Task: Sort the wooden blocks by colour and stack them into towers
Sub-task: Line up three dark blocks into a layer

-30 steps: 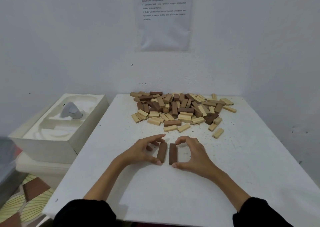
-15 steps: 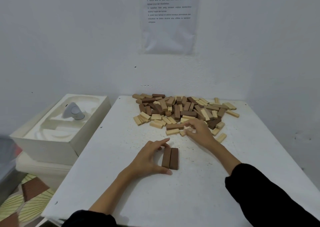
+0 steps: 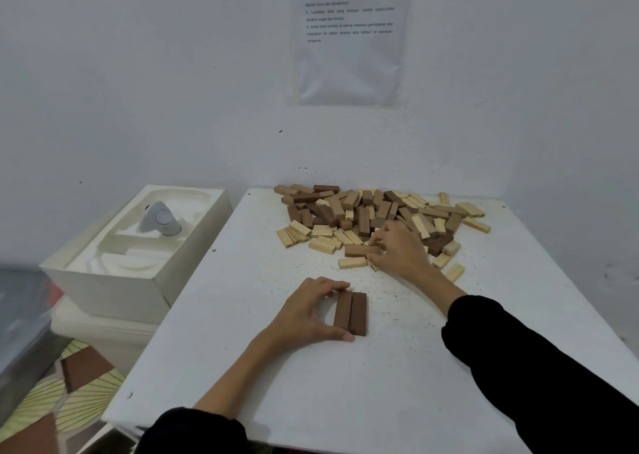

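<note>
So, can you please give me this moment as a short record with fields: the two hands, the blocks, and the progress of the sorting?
left hand: holds the dark pair by its ends, thumb near, fingers far
dark pair: two dark-brown blocks lying flat, side by side, touching
right hand: at the pile's near edge, pinching a brown block
pile: light and brown blocks mixed, at the far side of the table
progress: no tower yet

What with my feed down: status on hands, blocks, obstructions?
Left hand holds dark brown pair, side by side. Right hand pinches brown block at pile edge. Light block close alongside.
</note>
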Motion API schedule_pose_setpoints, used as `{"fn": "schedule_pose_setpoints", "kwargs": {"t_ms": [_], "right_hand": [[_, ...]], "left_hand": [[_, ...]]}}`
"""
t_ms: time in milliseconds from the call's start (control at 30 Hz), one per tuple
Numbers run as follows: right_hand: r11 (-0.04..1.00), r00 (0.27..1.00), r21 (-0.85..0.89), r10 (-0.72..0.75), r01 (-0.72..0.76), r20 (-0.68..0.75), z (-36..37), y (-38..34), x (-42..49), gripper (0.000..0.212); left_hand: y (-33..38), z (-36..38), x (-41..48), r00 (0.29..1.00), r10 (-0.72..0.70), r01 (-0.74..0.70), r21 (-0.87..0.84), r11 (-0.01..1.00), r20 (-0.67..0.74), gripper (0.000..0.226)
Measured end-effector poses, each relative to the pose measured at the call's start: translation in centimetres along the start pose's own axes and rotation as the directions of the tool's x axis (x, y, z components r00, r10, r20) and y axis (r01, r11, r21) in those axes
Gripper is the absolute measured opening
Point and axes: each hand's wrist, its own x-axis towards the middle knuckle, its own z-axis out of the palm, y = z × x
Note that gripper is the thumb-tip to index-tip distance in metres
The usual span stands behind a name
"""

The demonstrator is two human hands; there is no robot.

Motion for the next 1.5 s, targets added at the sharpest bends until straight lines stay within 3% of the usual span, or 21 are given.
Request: {"fn": "schedule_pose_setpoints", "kwargs": {"t_ms": [167, 300, 433, 600, 767, 1133, 1500], "right_hand": [[0.945, 0.951, 0.256, 0.252, -0.202, -0.177, -1.5, -1.1, -4.5, 0.018], [0.883, 0.949, 0.382, 0.312, -0.273, -0.042, -1.8, -2.0, -10.5, 0.019], [0.918, 0.974, 0.327, 0.225, -0.224, 0.035, -1.6, -2.3, -13.5, 0.033], [0.826, 0.976, 0.542, 0.044, -0.156, 0.212, -3.1, -1.2, -12.8, 0.052], [0.939, 0.916, 0.341, -0.095, -0.047, 0.389, -2.7, 1.4, -11.2, 0.095], [0.929, 0.950, 0.370, -0.133, 0.020, 0.282, -0.8, 0.4, -10.8, 0.084], [0.934, 0.945, 0.356, -0.144, 0.031, 0.293, -0.7, 0.1, -10.9, 0.082]], "left_hand": [[0.0, 0.1, 0.0, 1.000, 0.003, -0.003, -0.003, 1.000, -0.002, 0.081], [0.0, 0.2, -0.1, 1.000, 0.000, 0.000, -0.012, 1.000, 0.001, 0.089], [0.3, 0.2, -0.3, 1.000, -0.016, 0.016, -0.037, 0.999, 0.009, 0.092], [0.2, -1.3, -0.1, 0.990, -0.068, 0.085, -0.131, 0.988, 0.126, 0.105], [-0.1, -2.2, 0.6, 0.974, -0.096, 0.122, -0.120, 0.985, 0.206, 0.087], [0.2, -1.5, 1.5, 0.976, -0.014, 0.011, 0.013, 1.000, 0.216, 0.078], [0.1, -1.0, 1.1, 0.984, -0.013, 0.028, -0.082, 0.996, 0.177, 0.095]]}}
